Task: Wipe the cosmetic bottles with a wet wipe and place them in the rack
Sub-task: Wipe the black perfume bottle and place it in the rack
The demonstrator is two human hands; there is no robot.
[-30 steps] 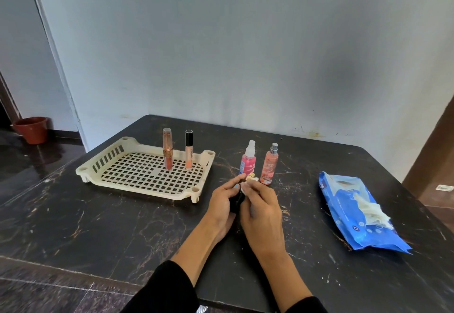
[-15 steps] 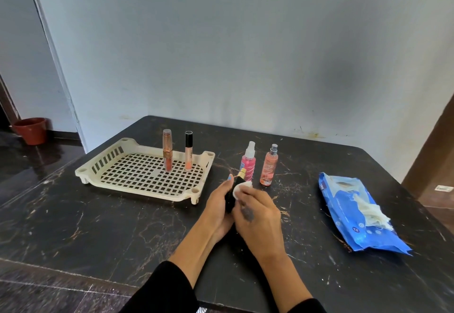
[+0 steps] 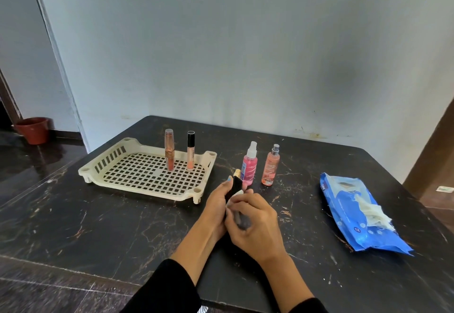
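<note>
Our left hand (image 3: pixel 216 204) grips a slim black bottle (image 3: pixel 236 185) with a gold cap above the bench's middle; our right hand (image 3: pixel 255 224) pinches a white wet wipe (image 3: pixel 234 196) against it. Slick, damp plastic could slip from the grip and topple the two pink spray bottles (image 3: pixel 249 169) just behind. The cream lattice rack (image 3: pixel 147 172) holds two glossy tubes.

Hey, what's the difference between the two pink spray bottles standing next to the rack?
The left spray bottle holds deeper pink liquid; the right spray bottle holds paler, peach-pink liquid. The left one has a white spray top, the right one a silvery grey top. The left one stands nearer the rack, partly behind the black bottle in the left hand; the right one stands fully in view. Both stand upright on the table, outside the rack.
</note>
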